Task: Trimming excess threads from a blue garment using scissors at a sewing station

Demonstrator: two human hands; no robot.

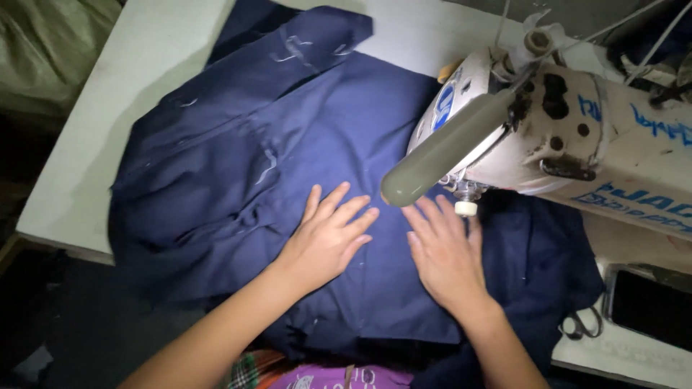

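A dark blue garment point(238, 166) lies spread across the white table, with loose pale threads on it. My left hand point(328, 238) lies flat on the cloth, fingers apart, just left of the needle area. My right hand point(447, 256) presses flat on the cloth too, its fingertips right under the head of the sewing machine point(577, 144). Neither hand grips anything. The needle itself is hidden behind a grey lamp tube point(447, 148) fixed to the machine.
The white table point(79, 151) ends at the left, with dark floor beyond. Black-handled scissors point(582, 324) lie at the lower right beside a dark phone point(652, 306). Thread runs up from the machine's top.
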